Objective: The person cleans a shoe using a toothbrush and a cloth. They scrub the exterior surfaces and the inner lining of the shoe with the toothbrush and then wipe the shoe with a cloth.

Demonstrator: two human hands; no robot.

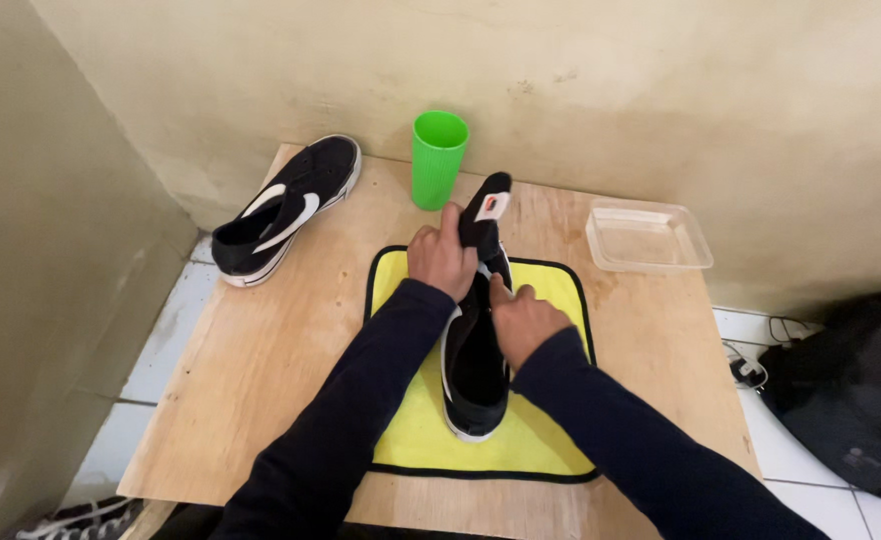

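A black sneaker with a white sole (476, 375) lies on a yellow cloth with black edging (546, 440), toe pointing toward me. My left hand (441, 255) grips the shoe's tongue (488, 210) and pulls it up and away. My right hand (523, 320) rests on the shoe's opening, fingers at the lacing area. Both arms wear dark long sleeves. The inside of the shoe is hidden by my hands.
A second black sneaker (286, 207) lies at the far left of the wooden board (261, 380). A green ribbed cup (438, 158) stands at the back by the wall. A clear plastic tray (648, 237) sits at the back right. A dark bag (851, 390) lies on the floor to the right.
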